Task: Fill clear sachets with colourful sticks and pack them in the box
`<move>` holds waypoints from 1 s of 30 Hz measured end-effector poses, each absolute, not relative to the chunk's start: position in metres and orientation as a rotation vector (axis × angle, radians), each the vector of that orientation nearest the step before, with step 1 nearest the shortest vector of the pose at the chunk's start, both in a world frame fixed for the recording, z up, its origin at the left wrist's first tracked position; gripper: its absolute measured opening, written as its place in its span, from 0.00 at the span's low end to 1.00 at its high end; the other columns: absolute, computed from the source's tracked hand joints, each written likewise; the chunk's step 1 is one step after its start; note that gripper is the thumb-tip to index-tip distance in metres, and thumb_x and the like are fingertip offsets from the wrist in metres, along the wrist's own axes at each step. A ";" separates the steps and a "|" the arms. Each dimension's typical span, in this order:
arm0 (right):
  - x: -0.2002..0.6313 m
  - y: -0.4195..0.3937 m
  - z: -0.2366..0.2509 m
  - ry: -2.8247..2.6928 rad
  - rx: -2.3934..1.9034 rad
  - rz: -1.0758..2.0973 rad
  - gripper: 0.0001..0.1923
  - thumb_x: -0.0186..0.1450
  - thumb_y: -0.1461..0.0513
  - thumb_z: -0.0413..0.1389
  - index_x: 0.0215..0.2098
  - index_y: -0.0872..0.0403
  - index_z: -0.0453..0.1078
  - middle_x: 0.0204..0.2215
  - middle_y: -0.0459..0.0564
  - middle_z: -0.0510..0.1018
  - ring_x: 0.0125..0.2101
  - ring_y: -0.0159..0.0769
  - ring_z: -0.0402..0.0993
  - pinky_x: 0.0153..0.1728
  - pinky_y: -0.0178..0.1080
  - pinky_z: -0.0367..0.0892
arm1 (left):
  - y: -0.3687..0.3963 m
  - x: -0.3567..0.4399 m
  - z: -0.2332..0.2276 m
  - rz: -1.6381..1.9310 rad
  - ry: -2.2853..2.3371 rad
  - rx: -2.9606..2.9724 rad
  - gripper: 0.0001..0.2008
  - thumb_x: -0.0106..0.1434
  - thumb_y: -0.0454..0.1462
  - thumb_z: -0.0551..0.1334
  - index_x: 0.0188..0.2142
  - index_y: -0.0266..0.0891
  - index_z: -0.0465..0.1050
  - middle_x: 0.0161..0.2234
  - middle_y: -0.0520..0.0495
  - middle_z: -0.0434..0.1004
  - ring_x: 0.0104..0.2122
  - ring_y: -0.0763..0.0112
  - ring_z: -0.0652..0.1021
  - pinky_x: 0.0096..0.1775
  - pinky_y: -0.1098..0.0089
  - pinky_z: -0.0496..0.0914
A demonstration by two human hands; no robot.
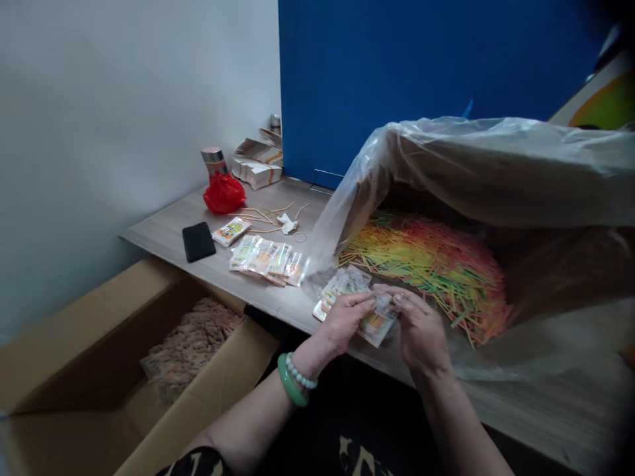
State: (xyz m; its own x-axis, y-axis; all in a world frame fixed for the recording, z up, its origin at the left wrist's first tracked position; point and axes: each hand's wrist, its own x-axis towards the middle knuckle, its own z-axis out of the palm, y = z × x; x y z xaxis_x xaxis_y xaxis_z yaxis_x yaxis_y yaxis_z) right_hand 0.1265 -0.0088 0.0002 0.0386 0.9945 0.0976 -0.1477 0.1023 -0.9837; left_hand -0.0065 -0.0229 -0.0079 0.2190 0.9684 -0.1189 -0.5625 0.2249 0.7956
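Between my two hands is a small clear plastic packet (378, 324) with orange and yellow sticks inside. My left hand (347, 318) pinches its upper left edge, and my right hand (419, 327) has its fingers closed at the upper right edge. Several similar packets (342, 284) lie on the table just behind my left hand. Beyond my right hand, a heap of thin coloured sticks (426, 264), yellow, green, orange and pink, lies in a box lined with clear plastic sheeting (377, 152).
Filled packets (268, 258) lie in a row to the left, near a card box (231, 231), a black phone (198, 241) and a red bag (224, 193). Folded white cartons (255, 172) stand by the blue partition (421, 59). Below left, an open cardboard box (238, 360) holds many packets.
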 end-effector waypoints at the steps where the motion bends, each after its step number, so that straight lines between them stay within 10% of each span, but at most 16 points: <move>1: 0.123 -0.010 0.001 -1.077 -1.028 1.233 0.11 0.57 0.58 0.59 0.35 0.53 0.80 0.40 0.53 0.83 0.45 0.45 0.77 0.50 0.46 0.69 | -0.023 -0.007 -0.008 1.197 0.723 0.678 0.20 0.48 0.48 0.73 0.33 0.32 0.81 0.27 0.47 0.77 0.29 0.72 0.73 0.36 0.70 0.66; 12: 0.112 -0.018 -0.001 -1.401 -1.214 1.003 0.19 0.61 0.54 0.57 0.48 0.52 0.77 0.48 0.51 0.80 0.49 0.43 0.75 0.51 0.43 0.69 | -0.024 -0.023 -0.005 1.330 0.782 0.652 0.16 0.49 0.44 0.74 0.30 0.34 0.79 0.26 0.49 0.76 0.26 0.75 0.72 0.31 0.74 0.66; 18: 0.120 -0.015 -0.015 -1.636 -1.189 0.879 0.10 0.62 0.57 0.55 0.30 0.53 0.76 0.28 0.47 0.79 0.30 0.37 0.74 0.33 0.36 0.68 | -0.026 -0.038 -0.002 1.308 0.829 0.795 0.15 0.51 0.45 0.72 0.29 0.34 0.78 0.25 0.51 0.72 0.25 0.77 0.69 0.28 0.75 0.63; 30: 0.092 -0.013 -0.016 -1.779 -1.239 0.638 0.11 0.63 0.61 0.48 0.29 0.50 0.73 0.27 0.49 0.77 0.31 0.39 0.73 0.35 0.38 0.64 | -0.026 -0.056 -0.008 1.138 0.943 0.991 0.18 0.57 0.49 0.69 0.36 0.36 0.79 0.29 0.49 0.75 0.28 0.72 0.71 0.32 0.72 0.66</move>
